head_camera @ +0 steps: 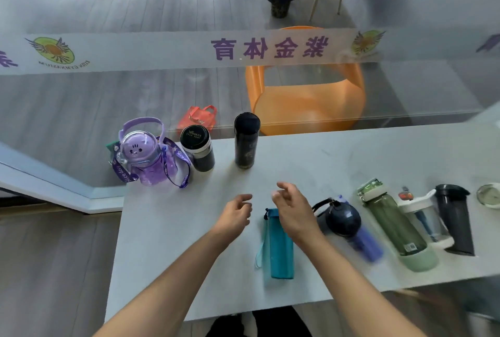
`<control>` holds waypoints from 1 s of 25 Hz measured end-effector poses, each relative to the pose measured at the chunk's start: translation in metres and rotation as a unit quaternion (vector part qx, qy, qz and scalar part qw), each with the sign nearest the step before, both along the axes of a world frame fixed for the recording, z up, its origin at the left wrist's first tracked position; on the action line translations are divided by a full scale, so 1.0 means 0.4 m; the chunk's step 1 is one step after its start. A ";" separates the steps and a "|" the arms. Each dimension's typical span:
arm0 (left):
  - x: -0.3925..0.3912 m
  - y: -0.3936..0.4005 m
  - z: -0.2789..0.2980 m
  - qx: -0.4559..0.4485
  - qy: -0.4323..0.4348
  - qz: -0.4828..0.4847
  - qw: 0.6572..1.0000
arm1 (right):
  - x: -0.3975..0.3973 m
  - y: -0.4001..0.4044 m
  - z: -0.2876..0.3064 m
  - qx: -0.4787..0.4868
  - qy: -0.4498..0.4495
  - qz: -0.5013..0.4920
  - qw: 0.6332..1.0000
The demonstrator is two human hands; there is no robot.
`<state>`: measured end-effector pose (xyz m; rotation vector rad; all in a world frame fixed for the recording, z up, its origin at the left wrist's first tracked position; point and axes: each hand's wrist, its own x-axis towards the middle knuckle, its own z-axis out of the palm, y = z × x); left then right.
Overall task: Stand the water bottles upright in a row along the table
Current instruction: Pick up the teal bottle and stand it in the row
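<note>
**Hovering over the teal bottle**

Hovering empty, fingers loosely curled, the left hand (236, 212) and right hand (293, 208) flank the teal bottle (280, 247), lying flat. Beyond it, three bottles stand upright: purple bottle (147, 158), black-lidded bottle (198, 148), black bottle (246, 140).

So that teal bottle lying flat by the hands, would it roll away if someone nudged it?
Probably, sideways: the teal bottle looks like a smooth, straight cylinder lying on its side on the flat table. Its thin cord loop looks floppy and might drag a little. Whether it is full or heavy cannot be told from here.
</note>
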<state>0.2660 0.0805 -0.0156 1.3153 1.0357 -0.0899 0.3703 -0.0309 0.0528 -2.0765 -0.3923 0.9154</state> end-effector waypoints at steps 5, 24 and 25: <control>-0.035 -0.113 -0.050 -0.015 0.047 -0.032 0.998 | -0.089 -0.164 -0.129 -0.110 -0.003 -0.057 0.992; -0.036 -0.269 0.082 0.050 -0.044 0.164 0.984 | -0.002 -0.167 -0.131 0.015 0.136 0.030 0.990; -0.045 -0.277 0.078 0.066 -0.041 0.165 0.983 | -0.002 -0.169 -0.131 0.018 0.113 0.053 0.992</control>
